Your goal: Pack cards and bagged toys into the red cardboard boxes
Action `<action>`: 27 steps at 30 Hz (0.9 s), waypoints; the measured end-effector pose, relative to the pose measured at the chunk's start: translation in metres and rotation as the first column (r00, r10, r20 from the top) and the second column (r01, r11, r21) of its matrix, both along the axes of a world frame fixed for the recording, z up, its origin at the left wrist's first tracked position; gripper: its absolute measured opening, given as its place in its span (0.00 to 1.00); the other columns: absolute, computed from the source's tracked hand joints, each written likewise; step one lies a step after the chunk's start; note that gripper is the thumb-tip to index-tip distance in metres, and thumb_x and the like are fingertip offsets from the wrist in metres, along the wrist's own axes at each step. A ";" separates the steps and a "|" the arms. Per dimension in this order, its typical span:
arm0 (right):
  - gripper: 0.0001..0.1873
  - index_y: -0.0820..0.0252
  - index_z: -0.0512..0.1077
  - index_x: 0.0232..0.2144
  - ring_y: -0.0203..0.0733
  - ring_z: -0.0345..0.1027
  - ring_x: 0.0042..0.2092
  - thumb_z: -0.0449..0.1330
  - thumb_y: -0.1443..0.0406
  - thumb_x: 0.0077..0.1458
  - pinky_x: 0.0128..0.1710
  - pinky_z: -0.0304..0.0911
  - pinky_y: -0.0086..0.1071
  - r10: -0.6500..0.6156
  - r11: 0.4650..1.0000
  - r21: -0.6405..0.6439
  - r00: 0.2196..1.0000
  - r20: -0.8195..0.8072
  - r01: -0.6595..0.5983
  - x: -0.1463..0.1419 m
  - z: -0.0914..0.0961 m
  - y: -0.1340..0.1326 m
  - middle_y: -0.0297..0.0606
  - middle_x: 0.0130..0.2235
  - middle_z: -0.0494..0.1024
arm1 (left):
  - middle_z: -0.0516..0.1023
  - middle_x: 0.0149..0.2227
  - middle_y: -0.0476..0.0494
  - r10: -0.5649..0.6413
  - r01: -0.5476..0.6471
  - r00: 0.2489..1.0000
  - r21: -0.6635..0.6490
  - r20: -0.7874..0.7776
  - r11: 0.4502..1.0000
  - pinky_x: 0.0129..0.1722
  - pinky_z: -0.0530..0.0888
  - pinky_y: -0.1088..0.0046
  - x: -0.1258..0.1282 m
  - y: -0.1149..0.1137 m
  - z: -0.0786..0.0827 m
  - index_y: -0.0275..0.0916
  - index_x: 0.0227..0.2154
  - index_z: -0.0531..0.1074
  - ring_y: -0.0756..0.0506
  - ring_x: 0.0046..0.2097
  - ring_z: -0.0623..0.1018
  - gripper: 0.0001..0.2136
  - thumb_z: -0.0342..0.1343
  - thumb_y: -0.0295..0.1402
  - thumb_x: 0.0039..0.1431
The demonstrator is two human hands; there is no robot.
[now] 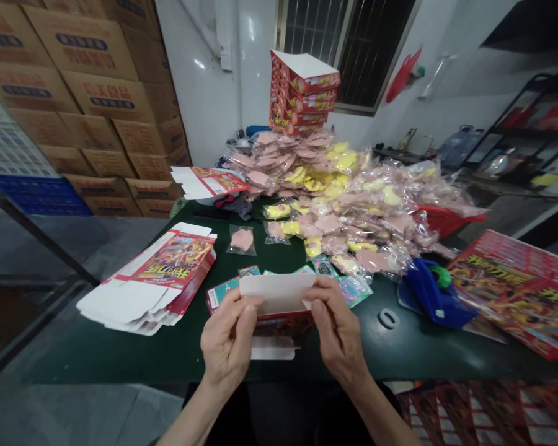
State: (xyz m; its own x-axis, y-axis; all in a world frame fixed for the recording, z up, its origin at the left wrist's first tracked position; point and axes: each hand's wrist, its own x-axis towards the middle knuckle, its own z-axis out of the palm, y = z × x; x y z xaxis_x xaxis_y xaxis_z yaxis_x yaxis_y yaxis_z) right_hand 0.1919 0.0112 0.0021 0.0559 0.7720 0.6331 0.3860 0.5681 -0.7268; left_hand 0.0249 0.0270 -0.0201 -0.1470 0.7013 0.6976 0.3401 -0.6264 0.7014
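Between my two hands is a red printed carton [283, 326] with white flaps, held over the green table. My left hand [227, 337] pinches the left end of its raised white flap. At the flap's right end, the fingers and thumb of my right hand [337, 325] are closed on the card. Behind the carton lie several colourful cards [348, 288], partly covered by it. A small clear bag with a pink piece [242, 239] lies farther back on the table. To the left is a stack of flat red-and-white cartons [162, 266].
A large heap of bagged pink and yellow pieces [335, 204] covers the back of the table. Folded boxes [302, 93] are stacked behind it. On the right are a blue tape dispenser [439, 297], a tape roll [389, 319] and printed red cartons [521, 285]. Brown boxes [93, 93] line the left wall.
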 end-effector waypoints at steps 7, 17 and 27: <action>0.10 0.53 0.66 0.44 0.36 0.67 0.39 0.51 0.63 0.60 0.37 0.65 0.27 0.266 0.921 -0.259 0.956 -0.125 -0.291 0.023 0.005 0.003 0.35 0.39 0.70 | 0.77 0.39 0.46 -0.228 0.387 0.809 -0.199 0.542 0.900 0.33 0.74 0.74 0.012 -0.002 0.010 0.46 0.48 0.60 0.48 0.37 0.77 0.16 0.53 0.32 0.57; 0.12 0.55 0.71 0.44 0.40 0.67 0.47 0.53 0.66 0.58 0.44 0.66 0.32 0.297 0.944 -0.129 0.952 -0.075 -0.305 0.026 0.007 0.002 0.40 0.45 0.72 | 0.75 0.45 0.41 -0.339 0.382 0.894 -0.104 0.293 0.918 0.48 0.71 0.59 0.000 -0.004 0.008 0.42 0.33 0.77 0.41 0.48 0.73 0.10 0.50 0.29 0.58; 0.10 0.53 0.70 0.42 0.35 0.69 0.41 0.58 0.64 0.56 0.36 0.67 0.26 0.300 0.925 -0.241 0.954 -0.013 -0.294 0.036 0.014 0.002 0.36 0.41 0.73 | 0.77 0.42 0.43 -0.397 0.369 0.903 -0.175 -0.165 0.913 0.43 0.73 0.71 -0.014 -0.002 0.045 0.41 0.38 0.74 0.46 0.45 0.76 0.09 0.55 0.25 0.55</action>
